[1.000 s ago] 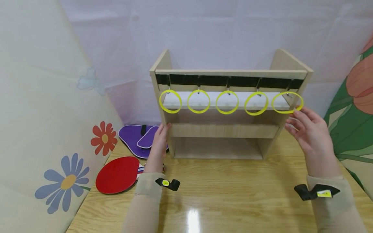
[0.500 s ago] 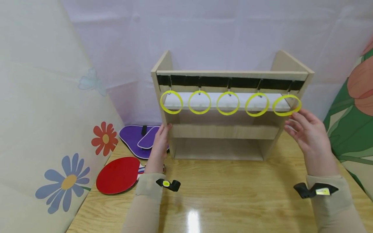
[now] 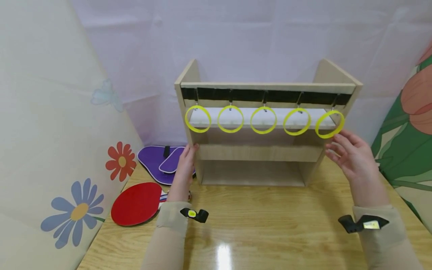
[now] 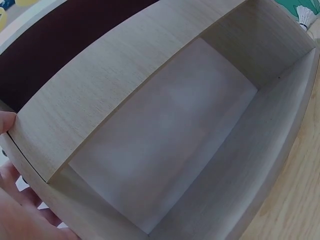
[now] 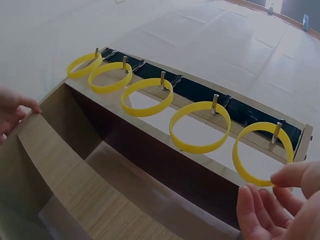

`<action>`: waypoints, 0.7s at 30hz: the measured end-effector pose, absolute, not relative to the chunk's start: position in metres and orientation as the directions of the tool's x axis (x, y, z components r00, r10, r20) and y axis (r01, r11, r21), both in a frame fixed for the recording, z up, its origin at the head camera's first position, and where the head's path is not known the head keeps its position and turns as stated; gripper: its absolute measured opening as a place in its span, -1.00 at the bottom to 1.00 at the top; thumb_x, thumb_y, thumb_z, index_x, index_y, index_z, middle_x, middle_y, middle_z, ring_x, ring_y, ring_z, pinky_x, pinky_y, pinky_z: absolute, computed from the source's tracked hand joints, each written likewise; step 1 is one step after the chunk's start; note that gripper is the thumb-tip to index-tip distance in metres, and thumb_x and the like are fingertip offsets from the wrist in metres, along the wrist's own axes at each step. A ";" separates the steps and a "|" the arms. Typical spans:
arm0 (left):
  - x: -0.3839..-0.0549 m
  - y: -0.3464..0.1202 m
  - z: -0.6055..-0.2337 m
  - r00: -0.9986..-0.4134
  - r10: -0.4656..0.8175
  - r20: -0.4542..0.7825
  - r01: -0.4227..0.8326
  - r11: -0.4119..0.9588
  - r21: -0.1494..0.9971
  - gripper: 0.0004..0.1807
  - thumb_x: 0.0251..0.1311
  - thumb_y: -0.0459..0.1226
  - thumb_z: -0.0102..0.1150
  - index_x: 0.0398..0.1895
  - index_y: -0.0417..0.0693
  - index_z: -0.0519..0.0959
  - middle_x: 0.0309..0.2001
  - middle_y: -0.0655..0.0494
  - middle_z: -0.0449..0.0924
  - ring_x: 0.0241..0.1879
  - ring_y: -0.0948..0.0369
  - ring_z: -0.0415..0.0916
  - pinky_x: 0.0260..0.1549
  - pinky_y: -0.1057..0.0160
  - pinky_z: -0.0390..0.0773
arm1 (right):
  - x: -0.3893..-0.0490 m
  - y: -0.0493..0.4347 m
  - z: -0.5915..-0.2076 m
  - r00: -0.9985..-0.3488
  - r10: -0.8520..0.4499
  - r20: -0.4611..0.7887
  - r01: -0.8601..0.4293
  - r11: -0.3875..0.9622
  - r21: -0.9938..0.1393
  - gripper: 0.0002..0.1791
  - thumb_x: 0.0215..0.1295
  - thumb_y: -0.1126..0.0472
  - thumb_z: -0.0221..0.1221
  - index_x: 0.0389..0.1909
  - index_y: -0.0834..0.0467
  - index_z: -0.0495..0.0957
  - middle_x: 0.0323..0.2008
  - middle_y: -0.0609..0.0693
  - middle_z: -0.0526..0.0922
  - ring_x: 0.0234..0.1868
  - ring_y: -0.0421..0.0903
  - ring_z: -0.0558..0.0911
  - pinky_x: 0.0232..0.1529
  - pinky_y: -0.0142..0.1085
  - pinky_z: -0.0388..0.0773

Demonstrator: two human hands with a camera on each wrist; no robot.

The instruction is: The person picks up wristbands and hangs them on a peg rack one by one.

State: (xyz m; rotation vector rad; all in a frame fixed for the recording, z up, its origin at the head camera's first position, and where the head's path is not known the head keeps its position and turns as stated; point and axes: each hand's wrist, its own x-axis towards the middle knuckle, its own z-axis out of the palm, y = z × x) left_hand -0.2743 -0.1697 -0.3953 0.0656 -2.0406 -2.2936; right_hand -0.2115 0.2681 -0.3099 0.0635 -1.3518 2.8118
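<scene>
A small wooden shelf stands on the table, with several yellow wristbands hanging in a row from metal hooks on its black strip. My left hand grips the left side panel, thumb on the front edge and fingers round the outside; the thumb shows at the panel in the left wrist view. By the rightmost wristband, my right hand has its fingers loosely bent. The right thumb tip touches the band's lower edge, with the fingertips just below and apart from the thumb.
Left of the shelf lie a red table tennis paddle and a purple paddle case on the wooden table. A shuttlecock sits beyond the shelf's right side. A pale cloth hangs behind.
The rightmost wristband, drawn out wide to the right earlier, now hangs lower and rounder. My right hand has moved slightly left and down. The left hand stays on the shelf.
</scene>
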 end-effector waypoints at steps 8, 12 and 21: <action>-0.270 -0.177 -0.391 -0.998 -0.060 0.006 0.009 -0.050 0.999 -0.46 0.49 -0.05 -0.16 0.48 0.12 0.24 0.25 -0.19 0.37 0.12 0.03 0.39 0.32 -0.18 0.26 | -0.205 0.265 -0.324 -0.998 -0.021 0.065 -0.039 -0.611 -0.791 -0.82 0.42 0.35 0.09 -0.12 0.14 0.65 -0.33 0.02 0.72 -0.36 -0.08 0.69 -0.30 -0.25 0.69; -0.270 -0.180 -0.389 -0.999 -0.038 0.014 0.015 -0.023 1.000 -0.43 0.50 -0.02 -0.17 0.52 0.16 0.17 0.30 -0.22 0.34 0.21 -0.07 0.36 0.34 -0.22 0.23 | -0.200 0.263 -0.330 -0.997 -0.022 0.071 -0.045 -0.591 -0.806 -0.81 0.42 0.35 0.09 -0.10 0.13 0.65 -0.32 0.00 0.71 -0.36 -0.08 0.70 -0.29 -0.25 0.69; -0.261 -0.183 -0.385 -0.999 -0.022 0.044 0.043 0.036 0.998 -0.39 0.51 -0.05 -0.15 0.56 0.08 0.11 0.38 -0.23 0.28 0.31 -0.05 0.28 0.38 -0.16 0.21 | -0.192 0.249 -0.351 -0.985 0.011 0.171 -0.158 -0.452 -0.878 -0.78 0.41 0.38 0.10 -0.08 0.10 0.66 -0.29 -0.04 0.73 -0.29 -0.14 0.73 -0.28 -0.31 0.69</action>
